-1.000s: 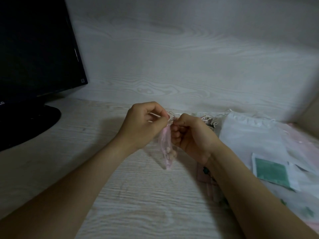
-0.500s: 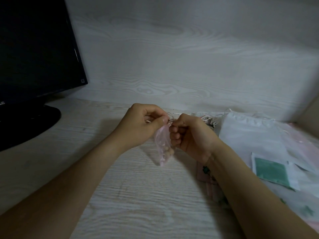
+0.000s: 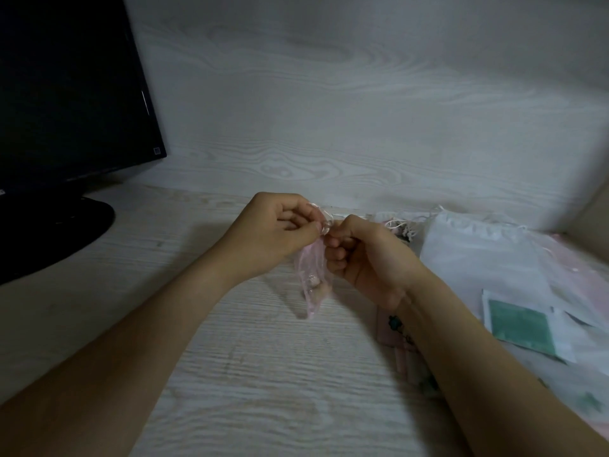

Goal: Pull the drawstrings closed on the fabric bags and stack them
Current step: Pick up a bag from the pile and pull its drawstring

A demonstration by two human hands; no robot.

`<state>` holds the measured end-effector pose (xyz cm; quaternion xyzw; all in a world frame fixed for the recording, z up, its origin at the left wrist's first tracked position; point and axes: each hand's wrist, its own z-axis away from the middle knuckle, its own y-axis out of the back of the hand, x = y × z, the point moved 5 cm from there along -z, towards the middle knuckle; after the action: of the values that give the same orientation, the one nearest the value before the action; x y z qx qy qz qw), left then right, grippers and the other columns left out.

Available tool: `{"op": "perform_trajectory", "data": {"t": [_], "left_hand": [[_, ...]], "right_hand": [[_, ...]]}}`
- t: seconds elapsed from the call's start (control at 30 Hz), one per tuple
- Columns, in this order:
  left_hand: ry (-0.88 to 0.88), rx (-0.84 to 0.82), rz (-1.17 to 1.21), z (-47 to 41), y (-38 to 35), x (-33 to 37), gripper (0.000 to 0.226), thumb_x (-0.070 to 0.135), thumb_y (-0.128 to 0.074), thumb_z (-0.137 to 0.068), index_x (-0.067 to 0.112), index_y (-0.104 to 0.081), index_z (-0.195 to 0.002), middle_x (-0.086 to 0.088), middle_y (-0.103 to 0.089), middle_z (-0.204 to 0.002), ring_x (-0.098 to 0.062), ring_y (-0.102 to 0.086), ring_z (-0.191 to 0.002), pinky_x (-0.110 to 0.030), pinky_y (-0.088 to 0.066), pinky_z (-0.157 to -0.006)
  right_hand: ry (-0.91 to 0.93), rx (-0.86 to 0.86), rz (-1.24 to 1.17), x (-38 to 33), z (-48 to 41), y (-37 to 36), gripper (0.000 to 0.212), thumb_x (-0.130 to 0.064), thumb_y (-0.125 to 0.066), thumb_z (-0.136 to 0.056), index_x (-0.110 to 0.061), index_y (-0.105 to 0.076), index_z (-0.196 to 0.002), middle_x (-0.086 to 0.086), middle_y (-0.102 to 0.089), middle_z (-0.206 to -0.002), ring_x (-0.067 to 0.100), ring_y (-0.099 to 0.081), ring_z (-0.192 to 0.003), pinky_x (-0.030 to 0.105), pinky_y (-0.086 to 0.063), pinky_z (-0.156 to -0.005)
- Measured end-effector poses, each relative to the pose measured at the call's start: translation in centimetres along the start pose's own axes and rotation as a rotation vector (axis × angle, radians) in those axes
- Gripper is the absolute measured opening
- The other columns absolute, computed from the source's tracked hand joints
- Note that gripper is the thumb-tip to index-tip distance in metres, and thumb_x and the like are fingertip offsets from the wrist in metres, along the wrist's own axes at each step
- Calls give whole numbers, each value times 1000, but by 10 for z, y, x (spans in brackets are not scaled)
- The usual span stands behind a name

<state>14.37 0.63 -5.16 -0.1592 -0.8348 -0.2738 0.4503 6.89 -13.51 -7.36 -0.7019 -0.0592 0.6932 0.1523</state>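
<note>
Pink bag, sheer, hangs above the desk between both hands. The left hand and the right hand each pinch its gathered top with curled fingers, knuckles almost touching. Small pale bits sit low inside it. At right lies a pile of bags: a white bag on top, pink ones under it, and a green card. A dark monitor stands at left. The desk and back wall are pale wood-grain.
</note>
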Motion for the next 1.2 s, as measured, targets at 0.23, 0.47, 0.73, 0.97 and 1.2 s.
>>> {"op": "perform_trajectory", "data": {"t": [0.23,0.47,0.73,0.97,1.2], "left_hand": [[-7,-9,-43,1,2,0,8,11,-74,-97,15,-81,-99,0,-80,-97,-18,-77,-97,-29,-59,-90],[-12,-56,-104,0,0,-1,9,18,-71,-101,17,-80,-101,4,-79,-96,-14,-76,-95,-31,-59,-90],[73,-35,-148,2,3,-4,14,12,-74,-95,23,-82,-98,0,-79,-92,-25,-76,-90,-49,-62,-92],[63,-14,-124,0,5,-5,15,8,-77,-93,21,-81,-97,1,-80,-93,-16,-77,-89,-45,-64,-92],[55,-32,-70,2,7,-1,13,2,-76,-94,14,-77,-99,-6,-79,-91,-21,-79,-88,-36,-65,-85]], "right_hand": [[-26,27,32,0,2,-2,17,-4,-51,-86,-12,-55,-72,5,-50,-69,15,-42,-57,29,-33,-57],[-41,27,7,-2,5,-3,14,-8,-53,-89,-11,-60,-78,4,-51,-70,15,-44,-60,28,-35,-59],[146,214,246,-7,3,9,14,0,-63,-89,2,-76,-90,15,-72,-83,19,-67,-76,28,-54,-67],[207,268,263,-12,8,11,13,1,-64,-91,2,-77,-88,22,-76,-93,23,-71,-77,27,-58,-67],[168,217,115,-11,8,6,12,3,-62,-90,3,-74,-89,20,-73,-87,19,-68,-74,26,-57,-67]]}}
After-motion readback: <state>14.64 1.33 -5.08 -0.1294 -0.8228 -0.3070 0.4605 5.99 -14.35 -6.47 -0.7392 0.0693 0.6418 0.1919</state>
